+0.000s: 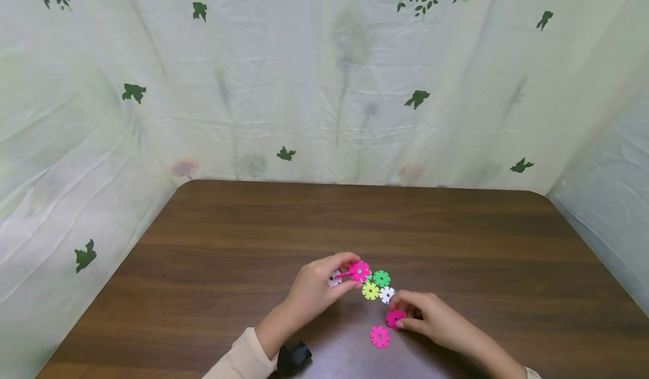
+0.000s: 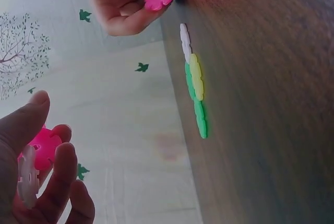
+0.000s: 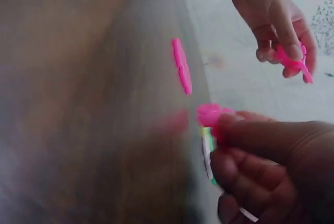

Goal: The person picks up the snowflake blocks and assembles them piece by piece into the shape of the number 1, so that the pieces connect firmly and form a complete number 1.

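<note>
My left hand (image 1: 315, 282) holds a small joined piece of notched building discs between thumb and fingers, raised over the table. In it are a pink disc (image 1: 359, 271) and a white disc (image 2: 28, 177), set at an angle to each other. My right hand (image 1: 435, 315) pinches another pink disc (image 1: 395, 318) by its edge, between thumb and fingertips. Just past that hand, a green disc (image 1: 382, 279), a yellow disc (image 1: 370, 291) and a white disc (image 1: 387, 295) lie close together. A loose pink disc (image 1: 379, 337) lies flat nearer to me.
A brown wooden table (image 1: 228, 227) carries everything. Behind it hangs a pale curtain (image 1: 304, 86) with green leaf prints, and similar cloth flanks both sides. Something black (image 1: 294, 359) sits by my left wrist, partly cut off by the frame edge.
</note>
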`<control>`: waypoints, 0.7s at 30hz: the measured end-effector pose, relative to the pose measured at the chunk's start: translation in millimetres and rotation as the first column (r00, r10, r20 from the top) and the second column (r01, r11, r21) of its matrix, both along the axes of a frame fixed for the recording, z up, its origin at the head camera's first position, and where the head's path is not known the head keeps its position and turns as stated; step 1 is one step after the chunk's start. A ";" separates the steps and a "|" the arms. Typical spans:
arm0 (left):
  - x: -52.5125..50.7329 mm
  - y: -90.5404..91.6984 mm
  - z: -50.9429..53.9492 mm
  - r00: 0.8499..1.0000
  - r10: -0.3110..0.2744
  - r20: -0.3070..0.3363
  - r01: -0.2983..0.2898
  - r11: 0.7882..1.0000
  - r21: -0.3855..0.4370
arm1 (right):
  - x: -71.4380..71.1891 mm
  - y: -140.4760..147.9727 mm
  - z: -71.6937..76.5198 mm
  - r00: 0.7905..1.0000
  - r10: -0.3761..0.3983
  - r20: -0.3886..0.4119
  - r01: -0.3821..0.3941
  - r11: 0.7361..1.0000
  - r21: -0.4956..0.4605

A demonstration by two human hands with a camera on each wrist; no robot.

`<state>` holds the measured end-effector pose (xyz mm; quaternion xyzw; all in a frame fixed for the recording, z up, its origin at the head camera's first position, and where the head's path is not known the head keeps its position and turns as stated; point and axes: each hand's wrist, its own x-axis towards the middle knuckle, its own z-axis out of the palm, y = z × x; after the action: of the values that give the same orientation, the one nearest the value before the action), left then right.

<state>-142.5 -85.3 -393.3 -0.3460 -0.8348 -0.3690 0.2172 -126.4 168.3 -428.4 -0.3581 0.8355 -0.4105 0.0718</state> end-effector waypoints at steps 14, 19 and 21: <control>1.8 4.1 -3.9 1.000 -0.030 -0.008 0.030 1.000 -0.008 | -13.4 -8.4 32.5 0.978 -0.153 -0.142 0.119 0.968 -0.219; 3.7 5.2 -4.2 0.999 -0.028 0.035 0.029 0.999 -0.030 | -16.5 -14.4 38.5 0.967 -0.162 -0.194 0.111 0.962 -0.249; 4.7 5.9 -3.7 0.999 -0.028 0.040 0.029 0.999 -0.038 | -16.1 -18.4 42.5 0.960 -0.158 -0.229 0.096 0.960 -0.262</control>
<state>-137.8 -79.3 -397.1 -0.3548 -0.8409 -0.3624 0.1888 -142.5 150.0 -385.9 -0.3581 0.8014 -0.4674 -0.1051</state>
